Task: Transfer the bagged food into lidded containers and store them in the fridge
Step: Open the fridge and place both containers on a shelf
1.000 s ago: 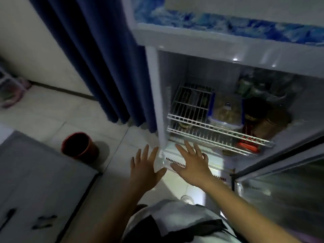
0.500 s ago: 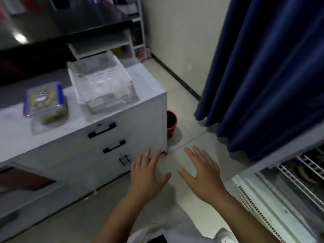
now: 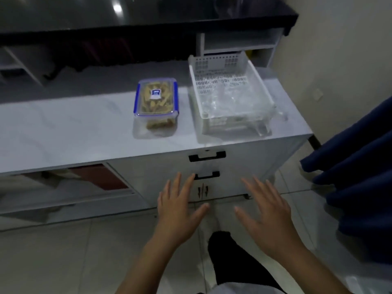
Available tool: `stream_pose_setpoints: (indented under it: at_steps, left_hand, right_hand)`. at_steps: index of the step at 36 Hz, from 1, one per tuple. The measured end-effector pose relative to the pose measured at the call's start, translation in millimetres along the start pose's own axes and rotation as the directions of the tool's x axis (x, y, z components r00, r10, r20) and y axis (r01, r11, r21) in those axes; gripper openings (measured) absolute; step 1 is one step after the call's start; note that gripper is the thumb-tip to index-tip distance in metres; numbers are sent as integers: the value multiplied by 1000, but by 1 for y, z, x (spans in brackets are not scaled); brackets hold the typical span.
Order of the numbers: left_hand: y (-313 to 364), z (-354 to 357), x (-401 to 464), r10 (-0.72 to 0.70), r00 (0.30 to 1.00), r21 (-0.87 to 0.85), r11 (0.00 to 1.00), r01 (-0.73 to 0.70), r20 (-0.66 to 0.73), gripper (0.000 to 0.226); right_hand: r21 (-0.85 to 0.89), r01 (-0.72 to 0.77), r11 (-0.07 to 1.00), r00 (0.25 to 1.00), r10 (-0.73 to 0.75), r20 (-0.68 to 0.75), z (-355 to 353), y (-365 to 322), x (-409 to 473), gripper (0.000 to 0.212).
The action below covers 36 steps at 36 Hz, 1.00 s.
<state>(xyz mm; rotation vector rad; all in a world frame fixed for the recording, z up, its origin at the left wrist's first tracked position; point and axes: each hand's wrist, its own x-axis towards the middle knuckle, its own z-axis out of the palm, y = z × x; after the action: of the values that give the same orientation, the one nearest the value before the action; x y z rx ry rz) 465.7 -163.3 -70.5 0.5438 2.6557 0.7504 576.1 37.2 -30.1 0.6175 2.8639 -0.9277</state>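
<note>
On your left, the white counter (image 3: 63, 128) runs bare up to the lidded container (image 3: 156, 107), which stands near the counter's middle, a little back from the front edge. Its blue-clipped lid is on and it holds pale brown food, so it looks packed and waiting only to be carried to the fridge; the fridge itself is out of view here. Just to its right, apart from it, the white slotted basket (image 3: 228, 92) sits near the counter's right end, holding what seems to be crumpled clear plastic, perhaps emptied bags, though the dim light makes that hard to confirm.

Below, both of your hands hang in front of the drawer fronts, touching nothing. Your left hand (image 3: 178, 215) has its fingers straight and spread, palm down, roughly under the container. Your right hand (image 3: 269, 217) matches it, fingers fanned and empty. That paired, open pose suits a two-handed lift of the container from either side, which I judge to be your next move. The dark blue curtain (image 3: 356, 187) hangs at the far right.
</note>
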Motion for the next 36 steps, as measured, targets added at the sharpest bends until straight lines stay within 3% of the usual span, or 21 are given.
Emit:
stream_pose_setpoints:
  at_steps: [8,14,20,22,27,31,36]
  left_hand:
    - [-65,-75,92,-92,984,-94,993,78,-153,84]
    - [-95,-150,171,-166,979,-27,986,164,-115,87]
    - [-109,-190,254,-190,981,-161,970,181,-48,98]
    - [-111,-194,276,-205,979,-280,940,193,-14,93]
    - [-128,-192,308,-208,968,-667,702,249,142,60]
    - [-148,-193,321,-161,967,-744,617,254,197,69]
    - [-176,-210,315,-77,958,-733,628,261,275,68]
  right_hand:
    - [86,186,979,976,-194,96,33,-77,117,67]
    - [76,320,944,934,-328,138,53,-137,217,72]
    - [-13,217,976,968,-213,132,62,-164,307,78]
    - [3,159,987,976,-158,148,65,-172,328,78]
    - [128,-7,992,996,-4,91,77,-193,348,75]
    - [252,-61,966,998,62,2,89,-210,345,75]
    - [425,-112,898,987,151,-59,102,-242,314,80]
